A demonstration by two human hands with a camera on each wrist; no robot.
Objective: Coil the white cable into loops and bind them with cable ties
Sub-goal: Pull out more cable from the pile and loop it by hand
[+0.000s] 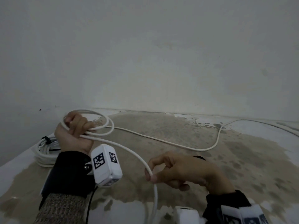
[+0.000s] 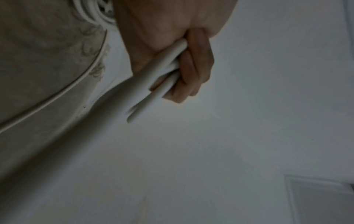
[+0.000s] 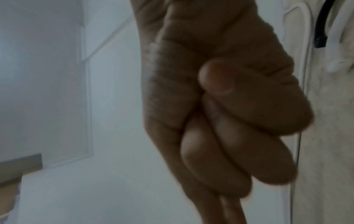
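A long white cable point(image 1: 161, 140) trails across a stained tabletop point(image 1: 210, 159) toward the far right. My left hand point(image 1: 76, 128) is raised at the left and grips several small loops of the cable point(image 1: 103, 123) in its fist. The left wrist view shows those strands point(image 2: 162, 75) running under my curled fingers point(image 2: 193, 68). From there the cable arcs down to my right hand point(image 1: 163, 170), which pinches it between thumb and forefinger near the front edge. In the right wrist view my curled right fingers point(image 3: 229, 121) fill the frame and hide the cable.
A second white cable coil point(image 1: 45, 151), bound with a black tie point(image 1: 46, 139), lies at the table's left edge behind my left wrist. A black cable tie point(image 1: 199, 157) lies beyond my right hand. A pale wall point(image 1: 145, 54) closes the back.
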